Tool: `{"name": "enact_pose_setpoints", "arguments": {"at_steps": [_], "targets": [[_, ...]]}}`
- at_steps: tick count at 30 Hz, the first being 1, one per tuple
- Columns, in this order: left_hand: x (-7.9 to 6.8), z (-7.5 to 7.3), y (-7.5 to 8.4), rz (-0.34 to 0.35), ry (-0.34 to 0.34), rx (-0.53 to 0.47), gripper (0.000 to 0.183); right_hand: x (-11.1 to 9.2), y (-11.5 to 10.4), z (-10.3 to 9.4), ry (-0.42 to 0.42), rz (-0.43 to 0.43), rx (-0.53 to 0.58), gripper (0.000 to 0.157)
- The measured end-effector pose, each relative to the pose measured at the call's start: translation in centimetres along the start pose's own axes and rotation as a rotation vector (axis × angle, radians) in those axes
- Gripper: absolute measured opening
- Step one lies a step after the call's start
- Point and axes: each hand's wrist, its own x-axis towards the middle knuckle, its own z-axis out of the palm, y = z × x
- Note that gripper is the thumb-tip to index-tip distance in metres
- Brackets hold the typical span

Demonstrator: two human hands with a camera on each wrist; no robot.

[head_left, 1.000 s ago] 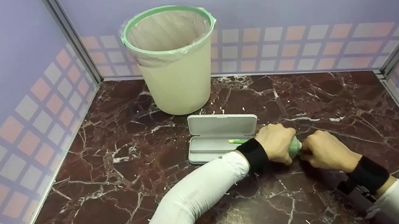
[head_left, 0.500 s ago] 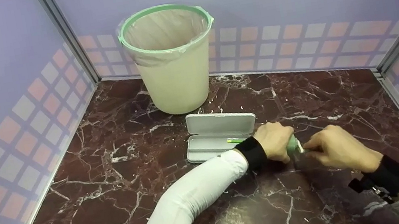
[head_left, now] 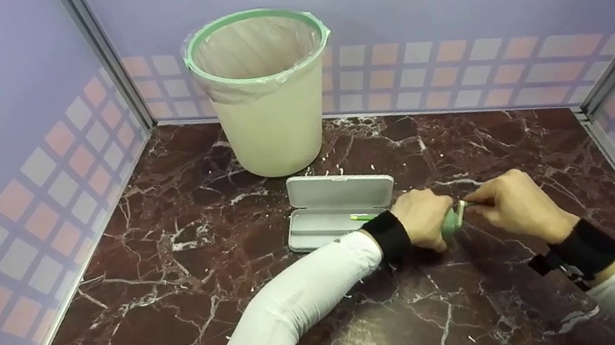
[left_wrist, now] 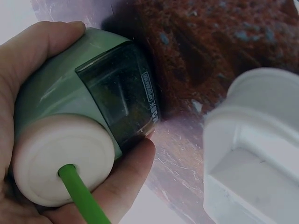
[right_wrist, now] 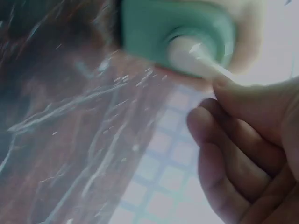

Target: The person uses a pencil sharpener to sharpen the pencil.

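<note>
A green pencil sharpener [left_wrist: 56, 93] with a dark clear shavings window lies in my left hand [head_left: 424, 218], fingers and thumb wrapped round its body. From the hole in its pale round front sticks a green pencil [left_wrist: 84, 196]. In the head view the pencil's light-tipped end overlaps the pencil case. On the sharpener's other side is a white crank handle [right_wrist: 196, 58]. My right hand [head_left: 517, 209] pinches the crank's end between thumb and forefinger, its other fingers curled below. The pencil's point is hidden inside the sharpener.
Behind my left wrist an open grey-white pencil case [head_left: 342, 191] lies with its lid up. Farther back stands a cream bin [head_left: 277, 121] with a green rim and a clear liner. Small white scraps dot the dark marbled tabletop [head_left: 182, 318], and patterned panels enclose it.
My right hand has swung outward and then up, turning the crank handle with it. My left hand keeps the sharpener in nearly the same place.
</note>
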Motion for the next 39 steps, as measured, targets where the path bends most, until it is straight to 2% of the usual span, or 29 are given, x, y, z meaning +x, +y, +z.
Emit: {"name": "enact_pose_setpoints", "arguments": {"at_steps": [3,10,15,20,26,39], "targets": [[0.0,0.1,0.1,0.004,-0.003,-0.001,0.058,0.2,1.0,1.5,-0.009,0.034,-0.006,0.023],[0.0,0.0,0.0,0.012,-0.011,-0.014,0.057,-0.7,1.7,4.2,-0.142,0.029,0.026,0.023],[0.1,-0.5,-0.3,0.015,-0.007,0.007,0.055,-1.2,0.8,4.2,-0.225,0.054,0.052,0.048],[0.2,-0.6,-0.5,0.012,0.0,0.01,0.056,-1.2,0.4,4.1,-0.226,0.058,0.043,0.045],[0.1,0.0,-0.6,0.015,0.013,0.013,0.057,-1.2,0.3,4.3,-0.227,0.055,0.03,0.043],[-0.2,0.2,-0.5,0.05,0.018,-0.025,0.068,-1.3,0.2,4.1,-0.281,0.073,0.029,0.038]]}}
